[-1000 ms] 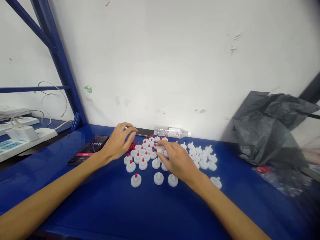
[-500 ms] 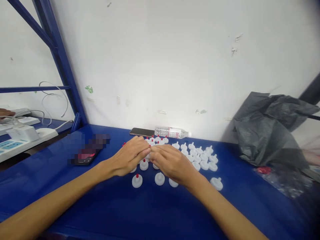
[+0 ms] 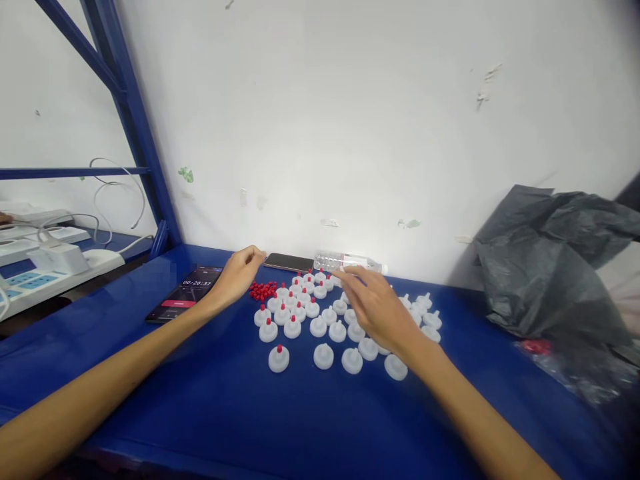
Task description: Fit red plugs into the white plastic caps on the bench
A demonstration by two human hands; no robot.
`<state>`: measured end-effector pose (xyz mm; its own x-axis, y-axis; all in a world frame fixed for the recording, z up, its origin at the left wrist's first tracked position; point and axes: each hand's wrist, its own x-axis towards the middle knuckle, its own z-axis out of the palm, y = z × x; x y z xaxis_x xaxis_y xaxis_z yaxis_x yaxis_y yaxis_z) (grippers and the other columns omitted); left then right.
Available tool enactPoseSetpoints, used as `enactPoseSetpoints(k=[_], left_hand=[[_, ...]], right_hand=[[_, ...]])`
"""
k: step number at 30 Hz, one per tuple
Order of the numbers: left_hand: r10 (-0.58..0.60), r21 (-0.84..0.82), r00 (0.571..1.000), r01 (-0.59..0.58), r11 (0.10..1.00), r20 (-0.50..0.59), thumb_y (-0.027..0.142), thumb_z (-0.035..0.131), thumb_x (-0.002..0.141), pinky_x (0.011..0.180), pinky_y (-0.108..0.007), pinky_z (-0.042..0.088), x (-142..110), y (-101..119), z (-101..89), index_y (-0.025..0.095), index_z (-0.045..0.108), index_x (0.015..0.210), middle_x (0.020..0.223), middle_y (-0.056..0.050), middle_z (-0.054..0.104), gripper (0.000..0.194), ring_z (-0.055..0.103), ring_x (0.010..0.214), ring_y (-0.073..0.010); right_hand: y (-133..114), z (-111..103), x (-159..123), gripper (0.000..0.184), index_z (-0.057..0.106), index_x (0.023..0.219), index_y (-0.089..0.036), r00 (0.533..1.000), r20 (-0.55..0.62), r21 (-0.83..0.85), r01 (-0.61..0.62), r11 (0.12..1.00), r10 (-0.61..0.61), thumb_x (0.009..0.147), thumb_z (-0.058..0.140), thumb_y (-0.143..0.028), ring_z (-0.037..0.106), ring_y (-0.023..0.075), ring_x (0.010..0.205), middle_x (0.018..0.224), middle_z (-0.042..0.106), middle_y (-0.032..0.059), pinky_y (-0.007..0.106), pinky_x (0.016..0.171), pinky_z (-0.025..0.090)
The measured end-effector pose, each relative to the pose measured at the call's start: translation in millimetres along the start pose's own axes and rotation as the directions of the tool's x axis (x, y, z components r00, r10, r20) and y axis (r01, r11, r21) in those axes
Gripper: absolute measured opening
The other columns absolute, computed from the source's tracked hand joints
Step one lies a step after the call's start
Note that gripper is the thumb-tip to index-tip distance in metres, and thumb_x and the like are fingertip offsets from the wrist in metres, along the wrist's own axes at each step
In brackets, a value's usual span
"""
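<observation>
My left hand is raised just above the pile of small red caps, fingers pinched together; what they hold, if anything, is hidden. Out over the white nozzle lids, my right hand has its fingers stretched forward and slightly apart, with nothing visible in them. Between the two hands stand several white lids with red tips, upright in loose rows. Plain white lids spread from the middle to the right, some partly covered by my right hand and forearm.
Against the wall lie a dark phone and a clear plastic bottle. Another phone showing a timer is beside my left forearm. White power strips are at far left, a grey plastic bag at right.
My hands were together above the lids and have come apart. The left moved left and back to the red caps; the right moved to the right, its fingers straightening.
</observation>
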<state>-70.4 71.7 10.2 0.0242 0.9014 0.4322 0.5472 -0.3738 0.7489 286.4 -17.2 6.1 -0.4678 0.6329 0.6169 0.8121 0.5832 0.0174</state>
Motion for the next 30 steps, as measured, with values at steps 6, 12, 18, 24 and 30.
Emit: enactPoseSetpoints(k=[6, 12, 18, 24, 30], left_hand=[[0.186, 0.302, 0.978, -0.207, 0.931, 0.096, 0.045, 0.073, 0.116, 0.102, -0.051, 0.065, 4, -28, 1.0, 0.022, 0.09, 0.108, 0.1, -0.008, 0.077, 0.03, 0.072, 0.095, -0.0313], [0.195, 0.29, 0.969, -0.232, 0.928, 0.151, 0.033, 0.072, 0.117, 0.102, -0.049, 0.067, 2, -32, 4.3, 0.021, 0.095, 0.114, 0.114, -0.01, 0.09, 0.026, 0.074, 0.092, -0.0281], [0.162, 0.294, 0.972, -0.207, 0.933, 0.169, 0.032, 0.074, 0.113, 0.099, -0.047, 0.069, 1, -28, 3.9, 0.022, 0.093, 0.102, 0.109, -0.007, 0.095, 0.024, 0.081, 0.093, -0.0295], [0.173, 0.287, 0.97, -0.216, 0.933, 0.168, 0.034, 0.071, 0.115, 0.102, -0.046, 0.07, 1, -28, 3.9, 0.023, 0.09, 0.095, 0.107, -0.008, 0.096, 0.03, 0.087, 0.102, -0.0321], [0.206, 0.25, 0.962, -0.247, 0.936, 0.179, 0.037, 0.075, 0.112, 0.094, -0.041, 0.069, 0, -29, 9.0, 0.024, 0.091, 0.089, 0.101, -0.006, 0.098, 0.03, 0.09, 0.1, -0.0316]], right_hand=[[-18, 13, -1, 0.056, 0.08, 0.179, -0.027, 0.978, 0.207, 0.093, -0.002, 0.996, -0.017, 0.135, 0.045, -0.037, 0.071, 0.0404, 0.179, 0.179, 0.085, 0.015, 0.079, 0.153, 0.054], [-16, 19, -6, 0.055, 0.08, 0.18, -0.027, 0.955, 0.294, 0.099, -0.061, 0.993, 0.029, 0.135, 0.053, -0.045, 0.075, 0.0411, 0.176, 0.181, 0.083, 0.0154, 0.078, 0.149, 0.059], [-13, 22, -9, 0.051, 0.087, 0.171, -0.03, 0.965, 0.262, 0.133, -0.058, 0.989, 0.021, 0.134, 0.058, -0.049, 0.082, 0.0441, 0.167, 0.177, 0.085, 0.0163, 0.076, 0.14, 0.068], [-13, 17, -6, 0.048, 0.088, 0.17, -0.036, 0.967, 0.256, 0.156, -0.057, 0.986, 0.015, 0.135, 0.055, -0.04, 0.076, 0.0417, 0.174, 0.179, 0.085, 0.0113, 0.077, 0.147, 0.062], [-39, -19, 1, 0.046, 0.098, 0.151, -0.041, 0.959, 0.255, 0.441, -0.003, 0.898, -0.122, 0.137, 0.054, -0.042, 0.078, 0.0315, 0.173, 0.167, 0.093, 0.0014, 0.066, 0.155, 0.055]])
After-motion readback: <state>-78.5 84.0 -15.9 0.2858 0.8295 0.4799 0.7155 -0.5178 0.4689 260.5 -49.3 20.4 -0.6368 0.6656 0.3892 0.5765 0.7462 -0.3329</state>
